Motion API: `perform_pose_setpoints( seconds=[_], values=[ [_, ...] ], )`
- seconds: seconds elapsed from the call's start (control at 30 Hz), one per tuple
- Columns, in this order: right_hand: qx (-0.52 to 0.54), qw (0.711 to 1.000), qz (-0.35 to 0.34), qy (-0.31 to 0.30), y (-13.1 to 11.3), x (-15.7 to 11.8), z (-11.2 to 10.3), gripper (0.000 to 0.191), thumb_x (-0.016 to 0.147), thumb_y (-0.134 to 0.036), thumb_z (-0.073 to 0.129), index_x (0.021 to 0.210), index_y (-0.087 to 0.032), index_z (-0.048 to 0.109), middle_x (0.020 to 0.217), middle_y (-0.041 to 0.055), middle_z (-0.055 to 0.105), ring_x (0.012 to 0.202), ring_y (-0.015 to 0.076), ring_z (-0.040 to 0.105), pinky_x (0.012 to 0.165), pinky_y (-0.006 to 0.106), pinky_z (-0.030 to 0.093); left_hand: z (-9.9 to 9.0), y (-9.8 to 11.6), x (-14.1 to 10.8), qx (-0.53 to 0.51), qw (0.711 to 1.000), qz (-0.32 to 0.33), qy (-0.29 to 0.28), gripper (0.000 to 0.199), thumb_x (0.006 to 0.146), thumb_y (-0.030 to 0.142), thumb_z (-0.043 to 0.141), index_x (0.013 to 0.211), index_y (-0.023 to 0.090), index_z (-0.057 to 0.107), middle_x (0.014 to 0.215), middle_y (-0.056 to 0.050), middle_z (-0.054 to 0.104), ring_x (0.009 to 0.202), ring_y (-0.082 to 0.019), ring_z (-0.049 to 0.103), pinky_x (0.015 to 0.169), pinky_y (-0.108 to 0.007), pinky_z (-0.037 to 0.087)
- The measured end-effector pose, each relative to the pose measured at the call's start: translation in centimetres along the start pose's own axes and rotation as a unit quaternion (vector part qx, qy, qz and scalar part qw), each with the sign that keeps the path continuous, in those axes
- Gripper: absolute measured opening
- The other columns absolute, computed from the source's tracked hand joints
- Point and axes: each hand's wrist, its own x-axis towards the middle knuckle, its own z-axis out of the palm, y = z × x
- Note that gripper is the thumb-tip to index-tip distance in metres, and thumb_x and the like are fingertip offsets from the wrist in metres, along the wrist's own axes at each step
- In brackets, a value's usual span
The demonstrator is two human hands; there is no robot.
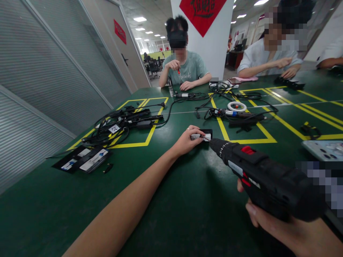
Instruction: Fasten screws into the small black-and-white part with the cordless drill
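My right hand [284, 221] is wrapped around the handle of a black cordless drill [268, 173] with red accents. The drill points left, and its chuck [218, 145] sits close to the fingers of my left hand [187, 140]. That hand rests on the green table with its fingers closed on a small black-and-white part [207, 135]. A thin bit appears to reach from the chuck toward this part; whether it touches, I cannot tell. My left fingers hide some of the part.
Bundled black cables [128, 121] lie left, near flat black-and-white pieces [85, 159]. More tools and cables [230, 113], plus a white ring [237, 106], are beyond my hands. A phone-like object [325, 150] lies right. Two people [184, 64] sit across the table [166, 214]; another is partly visible at far right.
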Motion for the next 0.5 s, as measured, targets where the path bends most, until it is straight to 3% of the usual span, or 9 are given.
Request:
perform_pose_setpoints(
  seconds=[0.1,0.3,0.4,0.5],
  values=[
    [0.021,1.0,0.007,0.007,-0.21,-0.24,0.55,0.02,0.07,-0.031,0.056,0.09,-0.029,0.054,0.051,-0.0069,0.054,0.04,0.0144,0.052,0.044,0.029,0.047,0.04,0.0,0.02,-0.001,1.0,-0.003,0.001,0.021,0.08,0.023,0.056,0.099,0.02,0.064,0.111,-0.007,0.049,0.11,-0.017,0.048,0.101,-0.035,0.036],
    [0.034,0.999,0.01,-0.009,-0.51,-0.1,0.26,0.023,0.065,-0.025,0.06,0.088,-0.025,0.056,0.056,-0.0052,0.056,0.04,0.0136,0.053,0.043,0.029,0.047,0.09,0.08,0.05,-0.005,1.0,-0.005,0.005,0.021,0.079,0.024,0.056,0.098,0.019,0.064,0.11,-0.007,0.05,0.111,-0.018,0.048,0.101,-0.035,0.036],
    [0.038,0.999,0.014,-0.012,-0.38,0.01,0.05,0.025,0.066,-0.025,0.059,0.091,-0.024,0.056,0.066,-0.0028,0.061,0.041,0.0122,0.054,0.043,0.028,0.049,0.12,0.08,0.03,-0.006,1.0,-0.001,0.004,0.021,0.08,0.024,0.056,0.098,0.019,0.064,0.11,-0.007,0.05,0.11,-0.017,0.048,0.101,-0.034,0.036],
    [0.007,1.0,-0.002,-0.026,-0.33,0.05,-0.14,0.026,0.067,-0.025,0.058,0.093,-0.024,0.055,0.057,-0.005,0.058,0.04,0.0132,0.054,0.042,0.027,0.047,0.15,0.0,0.04,-0.004,1.0,0.002,0.006,0.021,0.08,0.023,0.056,0.098,0.02,0.064,0.11,-0.007,0.05,0.109,-0.017,0.048,0.101,-0.034,0.037]
  ],
)
